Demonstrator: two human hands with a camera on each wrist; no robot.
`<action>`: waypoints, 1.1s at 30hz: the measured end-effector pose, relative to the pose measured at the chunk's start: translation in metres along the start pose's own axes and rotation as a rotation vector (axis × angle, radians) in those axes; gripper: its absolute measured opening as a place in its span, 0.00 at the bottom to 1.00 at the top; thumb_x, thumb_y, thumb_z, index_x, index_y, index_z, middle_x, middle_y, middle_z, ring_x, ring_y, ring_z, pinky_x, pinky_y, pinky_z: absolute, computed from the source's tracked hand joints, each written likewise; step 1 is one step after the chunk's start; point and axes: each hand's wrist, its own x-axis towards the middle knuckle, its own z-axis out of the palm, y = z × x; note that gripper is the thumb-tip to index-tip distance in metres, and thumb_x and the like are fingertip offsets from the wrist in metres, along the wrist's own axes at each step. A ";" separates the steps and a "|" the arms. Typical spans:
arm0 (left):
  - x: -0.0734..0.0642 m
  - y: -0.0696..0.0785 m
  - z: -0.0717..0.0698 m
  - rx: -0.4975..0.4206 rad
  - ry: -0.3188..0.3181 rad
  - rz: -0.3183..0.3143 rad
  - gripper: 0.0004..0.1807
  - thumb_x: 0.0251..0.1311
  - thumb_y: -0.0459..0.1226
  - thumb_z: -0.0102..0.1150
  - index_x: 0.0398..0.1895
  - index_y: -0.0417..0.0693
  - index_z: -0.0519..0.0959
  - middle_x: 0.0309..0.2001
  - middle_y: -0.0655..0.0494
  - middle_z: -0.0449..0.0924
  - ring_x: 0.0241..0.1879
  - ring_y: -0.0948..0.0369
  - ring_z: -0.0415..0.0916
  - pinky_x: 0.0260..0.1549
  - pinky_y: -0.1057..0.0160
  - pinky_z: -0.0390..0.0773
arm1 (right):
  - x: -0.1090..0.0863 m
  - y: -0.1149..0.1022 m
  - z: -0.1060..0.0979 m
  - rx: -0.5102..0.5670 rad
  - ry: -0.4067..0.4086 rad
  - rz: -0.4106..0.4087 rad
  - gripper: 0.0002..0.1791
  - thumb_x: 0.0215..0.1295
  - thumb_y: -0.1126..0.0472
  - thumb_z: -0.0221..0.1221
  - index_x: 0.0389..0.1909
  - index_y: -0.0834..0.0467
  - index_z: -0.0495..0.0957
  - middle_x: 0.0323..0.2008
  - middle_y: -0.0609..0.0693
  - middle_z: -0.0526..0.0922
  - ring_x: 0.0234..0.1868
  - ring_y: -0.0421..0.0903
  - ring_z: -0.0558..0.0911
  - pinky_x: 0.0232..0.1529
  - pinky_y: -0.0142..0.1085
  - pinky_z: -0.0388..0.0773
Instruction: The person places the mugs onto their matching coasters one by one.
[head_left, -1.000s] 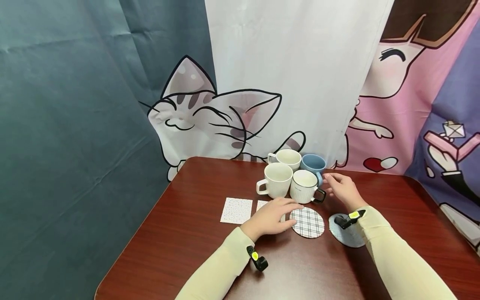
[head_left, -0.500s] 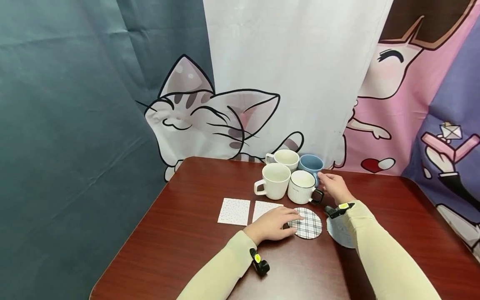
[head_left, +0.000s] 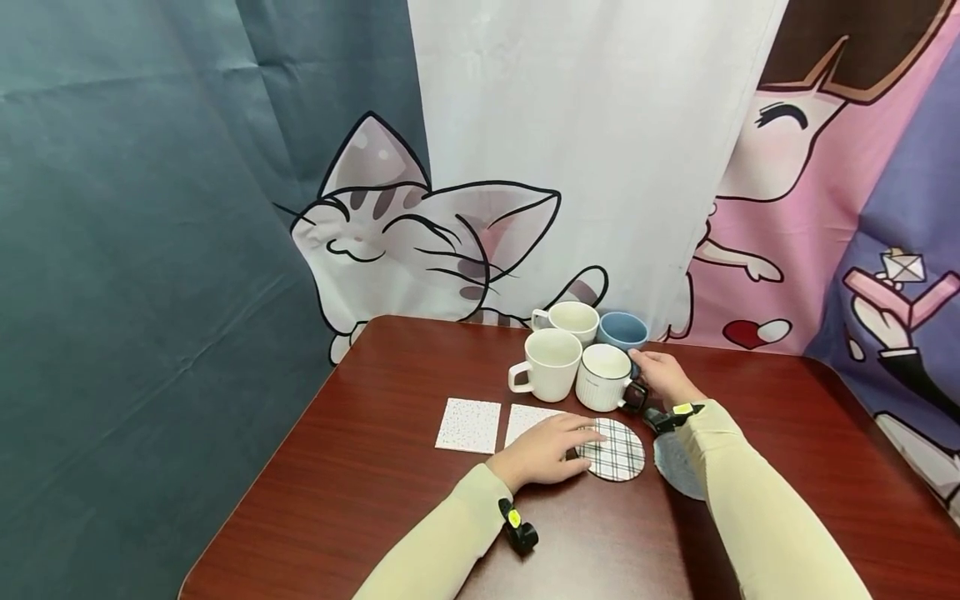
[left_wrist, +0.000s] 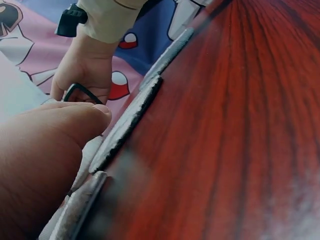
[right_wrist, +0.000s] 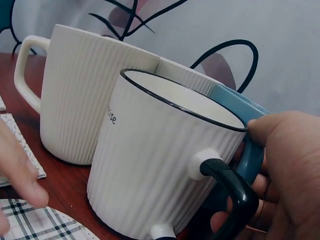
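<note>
My right hand (head_left: 663, 377) grips the handle of a blue mug (head_left: 624, 328), thumb on top and fingers curled behind it. In the right wrist view, that blue handle (right_wrist: 251, 162) shows beside the black handle of a ribbed white mug (right_wrist: 155, 155), which hides most of the blue body. With fingers spread and relaxed, my left hand (head_left: 551, 450) lies over the near edges of a round plaid coaster (head_left: 624, 454) and a speckled square coaster (head_left: 525, 421). Nothing is held in it. Its thumb (left_wrist: 95, 120) fills the lower left of the left wrist view.
Two more white mugs, one in front (head_left: 552, 375) and one behind (head_left: 573, 319), stand against the ribbed one. Another speckled square coaster (head_left: 468, 427) lies to the left. A round grey-blue coaster (head_left: 675, 467) is partly under my right forearm. A printed curtain (head_left: 637, 167) hangs behind the table.
My right hand has moved left from beside the mugs and taken hold of the blue mug's handle. The left hand has shifted slightly, its fingers now over the plaid coaster's edge.
</note>
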 end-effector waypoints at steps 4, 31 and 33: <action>0.000 -0.002 -0.007 0.001 0.006 0.006 0.27 0.69 0.48 0.57 0.71 0.59 0.73 0.71 0.55 0.69 0.72 0.60 0.63 0.72 0.63 0.58 | 0.002 0.000 -0.001 0.056 -0.028 0.028 0.22 0.80 0.44 0.43 0.36 0.56 0.74 0.23 0.41 0.71 0.25 0.40 0.70 0.30 0.36 0.71; -0.002 -0.002 -0.018 -0.127 0.034 -0.044 0.27 0.69 0.45 0.58 0.71 0.56 0.73 0.72 0.51 0.68 0.71 0.57 0.64 0.70 0.61 0.61 | 0.005 0.009 -0.011 0.313 -0.214 0.010 0.21 0.83 0.47 0.37 0.37 0.52 0.72 0.27 0.41 0.73 0.20 0.35 0.69 0.20 0.27 0.66; -0.001 -0.003 -0.019 -0.126 0.032 -0.044 0.27 0.69 0.45 0.58 0.71 0.55 0.73 0.72 0.51 0.68 0.71 0.57 0.64 0.70 0.61 0.62 | 0.003 0.006 -0.012 0.366 -0.202 0.022 0.21 0.83 0.47 0.38 0.38 0.52 0.75 0.28 0.41 0.75 0.23 0.35 0.75 0.23 0.27 0.71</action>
